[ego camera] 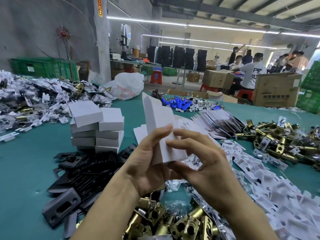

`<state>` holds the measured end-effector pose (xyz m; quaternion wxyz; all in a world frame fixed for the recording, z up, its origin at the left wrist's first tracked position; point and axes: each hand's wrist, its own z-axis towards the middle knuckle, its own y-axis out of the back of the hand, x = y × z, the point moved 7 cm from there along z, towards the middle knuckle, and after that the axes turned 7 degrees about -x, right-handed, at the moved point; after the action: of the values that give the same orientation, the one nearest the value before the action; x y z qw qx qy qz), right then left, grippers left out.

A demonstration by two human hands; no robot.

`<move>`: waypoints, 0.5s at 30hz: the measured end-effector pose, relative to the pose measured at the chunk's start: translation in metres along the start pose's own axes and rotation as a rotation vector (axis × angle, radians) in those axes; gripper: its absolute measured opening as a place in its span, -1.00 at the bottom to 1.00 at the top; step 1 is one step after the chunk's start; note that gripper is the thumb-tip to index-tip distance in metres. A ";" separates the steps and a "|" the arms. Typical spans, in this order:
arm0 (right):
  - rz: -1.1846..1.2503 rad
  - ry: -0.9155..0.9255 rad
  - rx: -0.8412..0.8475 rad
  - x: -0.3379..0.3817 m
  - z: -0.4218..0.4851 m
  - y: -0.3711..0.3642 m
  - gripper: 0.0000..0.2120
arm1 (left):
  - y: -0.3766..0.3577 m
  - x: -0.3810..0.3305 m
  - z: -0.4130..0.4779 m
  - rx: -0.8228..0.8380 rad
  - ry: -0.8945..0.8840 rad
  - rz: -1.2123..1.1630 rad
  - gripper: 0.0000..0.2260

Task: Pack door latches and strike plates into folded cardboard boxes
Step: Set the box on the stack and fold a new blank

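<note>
Brass door latches [181,224] heap against the near edge of the surface, right under my wrists. Above them both my hands grasp one white cardboard box [161,129], held on end in the air. My left hand [147,163] wraps its lower part, and my right hand [206,163] pinches its near side between fingertips and thumb. As I judge it, squeezing unevenly could crease the thin card or spring a flap, and a slip would drop the box into the latches. My left forearm could nudge the black strike plates [90,172] or topple the stack of folded boxes [97,129] beyond them. Bare green surface [26,161] shows mainly toward the left edge. White card inserts [259,170] crowd the right side.
</note>
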<state>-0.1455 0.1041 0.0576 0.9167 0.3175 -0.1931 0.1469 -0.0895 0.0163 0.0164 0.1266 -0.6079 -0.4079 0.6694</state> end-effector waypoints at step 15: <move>0.087 -0.271 0.245 -0.021 -0.009 -0.015 -0.73 | 0.034 -0.009 0.007 -0.322 -0.154 0.182 -0.47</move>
<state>-0.1560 0.0951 0.0336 0.8297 0.4348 -0.3090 0.1646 -0.0832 -0.0142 -0.0018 -0.0651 -0.6016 -0.4615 0.6487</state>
